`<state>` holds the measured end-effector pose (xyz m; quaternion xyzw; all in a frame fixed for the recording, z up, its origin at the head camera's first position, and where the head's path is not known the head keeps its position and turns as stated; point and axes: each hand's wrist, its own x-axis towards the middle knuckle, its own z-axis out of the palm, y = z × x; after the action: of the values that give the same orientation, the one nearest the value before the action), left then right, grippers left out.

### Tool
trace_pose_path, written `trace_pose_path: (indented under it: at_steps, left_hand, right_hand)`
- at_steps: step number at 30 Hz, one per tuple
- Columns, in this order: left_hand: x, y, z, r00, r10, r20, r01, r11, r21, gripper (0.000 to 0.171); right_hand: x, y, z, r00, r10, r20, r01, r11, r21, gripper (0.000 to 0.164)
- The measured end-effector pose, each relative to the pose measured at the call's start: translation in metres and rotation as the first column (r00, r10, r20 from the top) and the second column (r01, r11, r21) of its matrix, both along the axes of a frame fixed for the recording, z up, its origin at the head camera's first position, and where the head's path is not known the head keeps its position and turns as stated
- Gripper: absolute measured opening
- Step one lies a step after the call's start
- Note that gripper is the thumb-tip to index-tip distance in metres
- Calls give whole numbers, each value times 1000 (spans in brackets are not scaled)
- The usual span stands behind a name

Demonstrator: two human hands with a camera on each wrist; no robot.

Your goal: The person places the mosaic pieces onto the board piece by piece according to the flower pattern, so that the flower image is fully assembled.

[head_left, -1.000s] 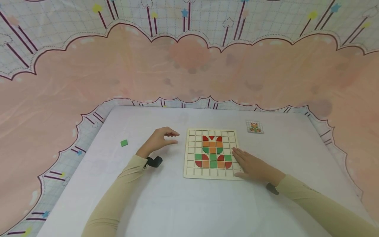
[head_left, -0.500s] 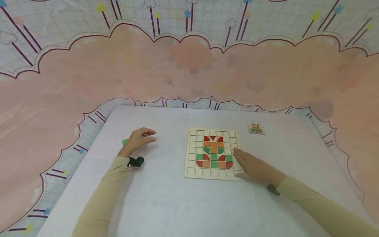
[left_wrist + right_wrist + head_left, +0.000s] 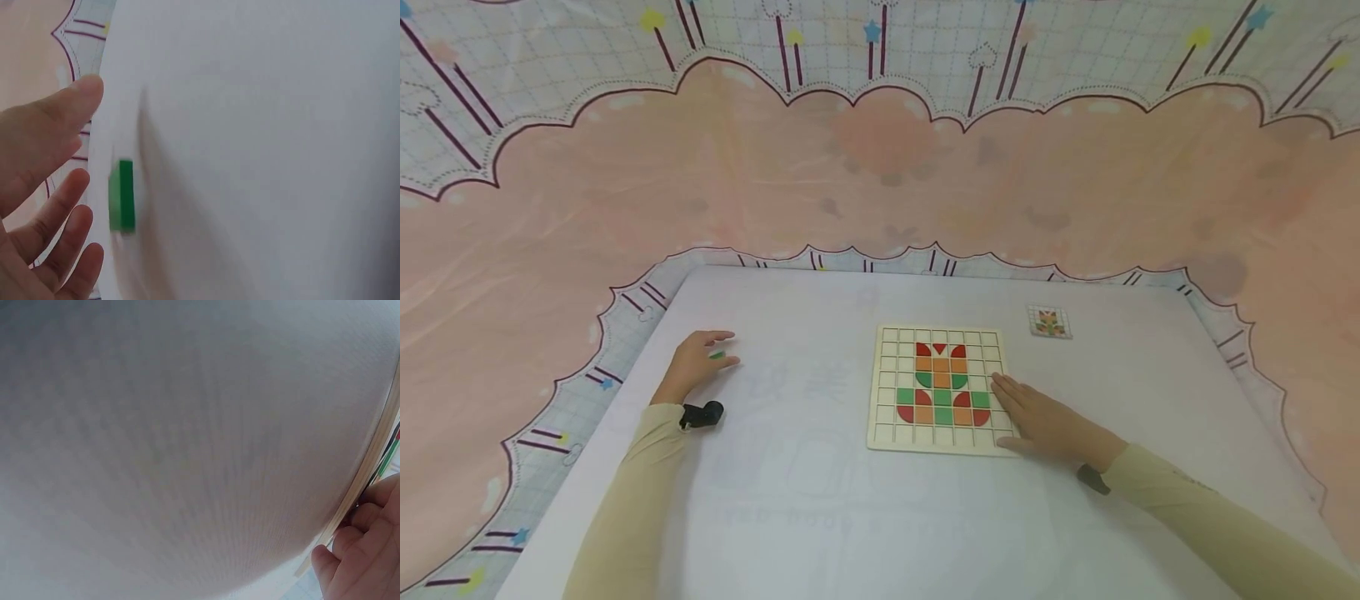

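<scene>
My left hand [image 3: 694,365] is at the left of the table, its thumb and fingers spread around a small green tile [image 3: 718,355]. In the left wrist view that green tile [image 3: 122,196] lies on the white surface, just beyond the fingertips and apart from them. My right hand [image 3: 1051,427] rests flat over the right edge of a wooden grid board [image 3: 891,435]. The right wrist view has its fingers [image 3: 369,515] at the board's edge. Red, orange and green pieces form a flower pattern [image 3: 942,387] in the board's cells.
A small card [image 3: 1049,322] with a matching flower picture lies behind the board to the right. White cloth covers the table [image 3: 820,517]. A peach patterned curtain [image 3: 880,183] stands behind and around it.
My left hand has moved left, away from the board, to the green tile, first passing in front of it. My right hand has stayed on the board, which has not moved.
</scene>
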<state>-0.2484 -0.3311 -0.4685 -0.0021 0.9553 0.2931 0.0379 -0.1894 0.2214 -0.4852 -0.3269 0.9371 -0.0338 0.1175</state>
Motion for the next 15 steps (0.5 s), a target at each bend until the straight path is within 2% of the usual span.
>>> trace_pose_path:
  at_steps: [5,9,15]
  left_hand:
    - [5,-12,-3,997,60,44,-59,998,-14,53]
    - [11,-14,-1,992,100,72,-99,995,-25,50]
    - [17,-13,1,991,128,30,-128,992,-9,40]
  right_hand:
    - [-1,1,-2,1000,10,-12,-10,1000,10,87]
    - [-1,1,-3,1000,8,-3,-8,1000,4,88]
    - [-1,0,-2,1000,-7,11,7,1000,6,88]
